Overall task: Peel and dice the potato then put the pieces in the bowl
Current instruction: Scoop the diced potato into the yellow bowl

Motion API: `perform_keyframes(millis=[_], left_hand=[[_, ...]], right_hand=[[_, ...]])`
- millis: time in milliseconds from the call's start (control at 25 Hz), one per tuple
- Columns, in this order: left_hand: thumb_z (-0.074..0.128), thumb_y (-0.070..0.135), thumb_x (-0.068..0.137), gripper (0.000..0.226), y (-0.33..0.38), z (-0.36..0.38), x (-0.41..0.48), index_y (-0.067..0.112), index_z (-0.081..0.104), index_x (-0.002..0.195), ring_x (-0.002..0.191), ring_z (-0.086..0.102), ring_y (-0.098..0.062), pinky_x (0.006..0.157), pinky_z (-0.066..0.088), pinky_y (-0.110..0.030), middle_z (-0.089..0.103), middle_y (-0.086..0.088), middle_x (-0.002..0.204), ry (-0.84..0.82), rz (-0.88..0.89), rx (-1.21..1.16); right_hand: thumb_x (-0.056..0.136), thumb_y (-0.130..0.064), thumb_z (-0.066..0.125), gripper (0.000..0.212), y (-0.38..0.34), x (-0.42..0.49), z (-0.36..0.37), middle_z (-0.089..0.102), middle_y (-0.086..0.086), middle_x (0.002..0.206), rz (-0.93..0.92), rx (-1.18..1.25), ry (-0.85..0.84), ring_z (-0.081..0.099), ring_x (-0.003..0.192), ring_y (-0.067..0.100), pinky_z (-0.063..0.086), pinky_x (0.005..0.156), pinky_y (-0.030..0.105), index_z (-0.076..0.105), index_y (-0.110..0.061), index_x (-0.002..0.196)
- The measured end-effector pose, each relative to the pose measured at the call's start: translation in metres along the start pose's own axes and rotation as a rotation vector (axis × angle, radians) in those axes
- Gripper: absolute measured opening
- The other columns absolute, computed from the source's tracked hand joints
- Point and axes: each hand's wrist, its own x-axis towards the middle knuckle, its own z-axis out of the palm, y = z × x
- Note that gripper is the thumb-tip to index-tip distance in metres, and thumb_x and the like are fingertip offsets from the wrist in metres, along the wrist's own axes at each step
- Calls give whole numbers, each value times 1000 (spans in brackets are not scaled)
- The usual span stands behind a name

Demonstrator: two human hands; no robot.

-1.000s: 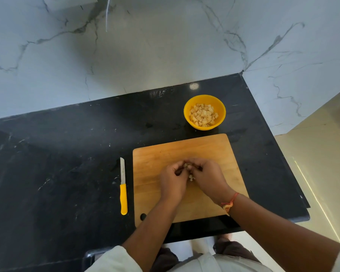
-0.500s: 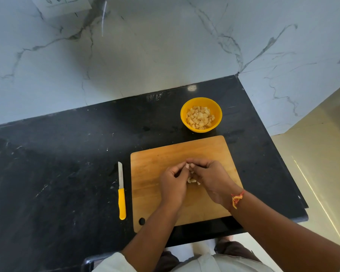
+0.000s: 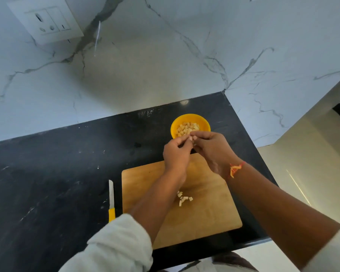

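Left hand (image 3: 177, 154) and right hand (image 3: 212, 148), fingers curled on pale potato cubes (image 3: 190, 138), at the six o'clock rim of the yellow bowl (image 3: 203, 122); stray cubes (image 3: 183, 198) on the board (image 3: 204, 216).

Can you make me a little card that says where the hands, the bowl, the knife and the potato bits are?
left hand: at the bowl's near edge, fingers curled round held pieces
right hand: fingertips meeting the left's, gripping the held pieces too
bowl: yellow, behind the board, with potato cubes inside
cutting board: wooden, a few leftover pieces near its middle
knife: yellow handle, lying on the black counter left of the board, untouched
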Motion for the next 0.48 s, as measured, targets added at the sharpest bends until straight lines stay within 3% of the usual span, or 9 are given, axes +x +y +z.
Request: perform_keyframes(millis=[200, 320, 400, 480], left_hand=[[61, 27, 98, 26, 31, 17, 55, 21, 70, 122, 102, 67, -14, 91, 58, -36, 72, 2, 114, -28, 57, 323], [56, 21, 101, 27, 32, 19, 66, 18, 70, 124, 96, 63, -10, 83, 54, -24, 72, 0, 114, -49, 176, 507], [56, 18, 101, 26, 30, 19, 67, 19, 71, 121, 89, 61, -5, 74, 47, -13, 73, 2, 111, -35, 254, 586], [58, 13, 99, 25, 27, 16, 69, 18, 72, 119, 91, 63, -4, 72, 42, -7, 73, 3, 113, -5, 296, 598]], right_hand=[[98, -6, 52, 24, -23, 59, 4, 72, 6, 99, -178, -492, 90, 69, 94, 20, 59, 88, 39, 73, -13, 107], [99, -8, 46, 27, -30, 71, 7, 65, 0, 102, -295, -877, 119, 63, 87, 13, 55, 73, 25, 66, -18, 115], [98, -9, 51, 22, -33, 74, 8, 64, -2, 96, -384, -951, 155, 59, 79, 7, 43, 60, 14, 65, -19, 111], [94, -11, 60, 13, -35, 75, 9, 65, -3, 90, -446, -979, 191, 59, 77, 8, 37, 57, 11, 65, -20, 103]])
